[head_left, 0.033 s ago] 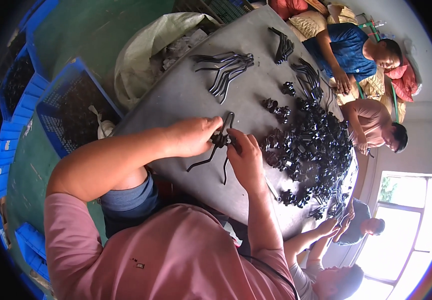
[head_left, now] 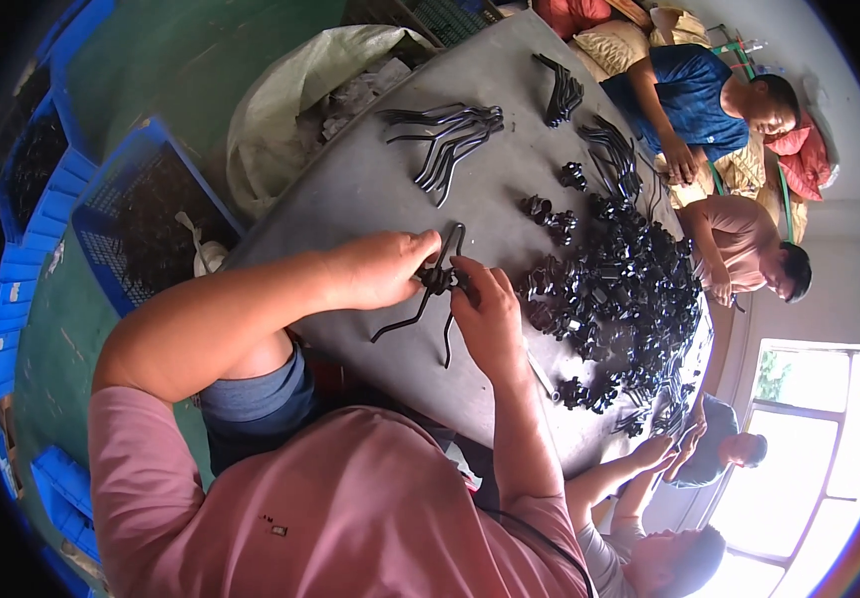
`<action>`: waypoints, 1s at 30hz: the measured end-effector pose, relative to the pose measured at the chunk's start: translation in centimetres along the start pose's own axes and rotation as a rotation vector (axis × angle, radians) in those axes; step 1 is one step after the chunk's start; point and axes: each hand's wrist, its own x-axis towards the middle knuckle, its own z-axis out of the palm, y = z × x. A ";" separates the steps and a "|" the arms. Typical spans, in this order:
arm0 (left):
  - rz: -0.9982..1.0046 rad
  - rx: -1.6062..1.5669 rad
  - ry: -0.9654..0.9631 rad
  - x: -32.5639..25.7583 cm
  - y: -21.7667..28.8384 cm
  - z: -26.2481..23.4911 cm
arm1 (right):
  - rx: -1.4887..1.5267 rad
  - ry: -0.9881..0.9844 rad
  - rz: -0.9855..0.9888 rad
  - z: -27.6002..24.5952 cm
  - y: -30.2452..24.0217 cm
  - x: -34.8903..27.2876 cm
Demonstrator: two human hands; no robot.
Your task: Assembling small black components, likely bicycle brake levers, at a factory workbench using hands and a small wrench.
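Over the near part of the table, my left hand (head_left: pixel 398 269) is closed, thumb and fingers pinching a small black metal clamp (head_left: pixel 437 280) from its left side. My right hand (head_left: pixel 490 311) grips the same clamp from the right, its fingertips curled at the edge. Through the clamp pass bent black metal rods (head_left: pixel 405 326); their lower ends splay apart toward me and a looped end points away. My fingers cover part of the clamp, so how it sits on the rods is hard to make out.
On the grey table (head_left: pixel 350 199) lie a bundle of bent black rods (head_left: pixel 450 140), a smaller bundle (head_left: pixel 563 95) and a large heap of black clamps (head_left: pixel 629 289). A blue crate (head_left: pixel 166 159) and a white sack (head_left: pixel 271 120) stand at left. Several people work around the table.
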 end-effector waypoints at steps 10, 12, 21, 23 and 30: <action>0.074 0.087 -0.140 1.7 -0.4 -0.1 | 0.097 0.144 -0.001 2.3 2.2 -1.0; 0.031 0.135 -0.171 1.9 0.7 -0.4 | 0.116 0.175 0.005 2.7 2.4 -1.2; -0.172 0.190 -0.340 2.9 4.0 -1.7 | 0.196 0.301 -0.003 3.1 2.9 -1.7; -0.191 0.184 -0.356 3.0 4.1 -1.6 | 0.210 0.258 -0.006 3.0 2.8 -1.9; -0.194 0.204 -0.290 2.8 5.5 -1.0 | 0.189 0.422 -0.144 4.4 3.3 -2.9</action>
